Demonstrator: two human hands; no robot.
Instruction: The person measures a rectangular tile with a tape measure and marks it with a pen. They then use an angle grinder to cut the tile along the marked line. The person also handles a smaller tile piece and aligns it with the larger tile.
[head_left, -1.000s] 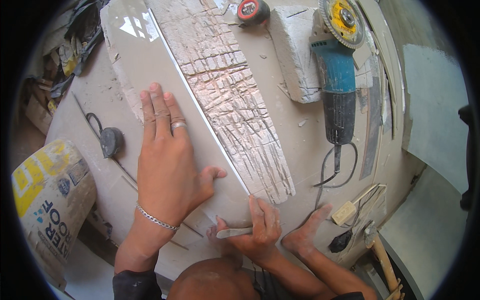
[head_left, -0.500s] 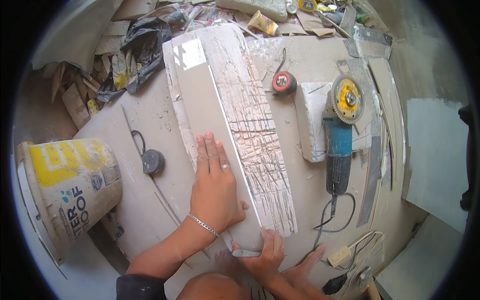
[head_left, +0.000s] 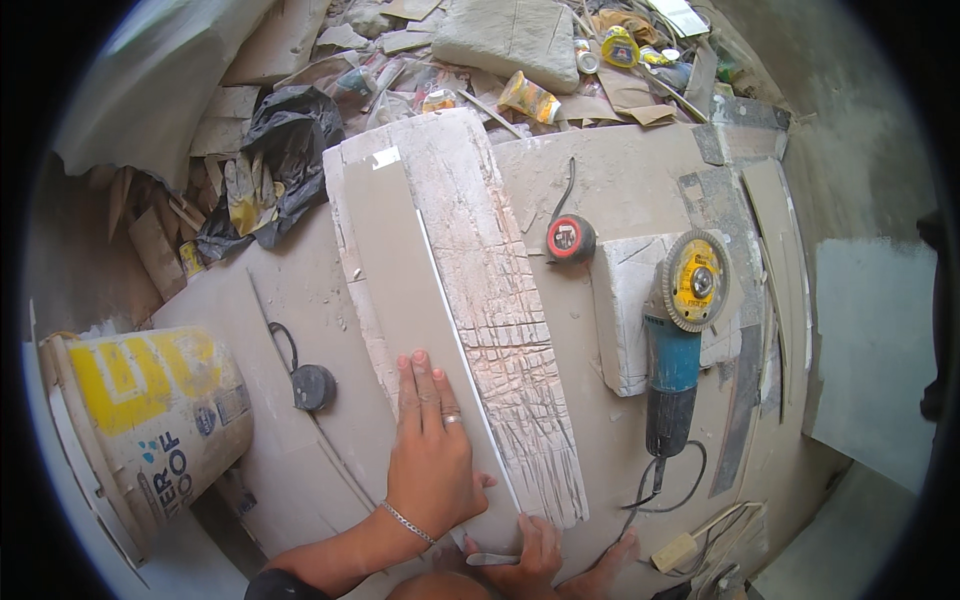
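Observation:
A long beige tile strip [head_left: 385, 240] with a white edge and a white label lies on a scored, pale slab [head_left: 470, 180]. My left hand [head_left: 432, 470], wearing a ring and bracelet, rests flat on the strip’s near part, fingers stretched out. By the strip’s near end, my right hand [head_left: 530, 550] grips a flat grey metal tool [head_left: 487, 560], with fingertips at the white edge. What part of the tool touches the strip is unclear.
An angle grinder [head_left: 672, 370] lies on a pale block [head_left: 617, 340] at right; tape measures [head_left: 568, 237] [head_left: 313, 387] lie either side. A bucket [head_left: 160, 410] lies tipped at left. Rubble [head_left: 500, 40] and black plastic [head_left: 290, 130] line the back. A bare foot [head_left: 610, 560] is at lower right.
The view has shifted to show more rubble at the back, so the scene sits lower in frame. Both hands keep about the same places on the strip.

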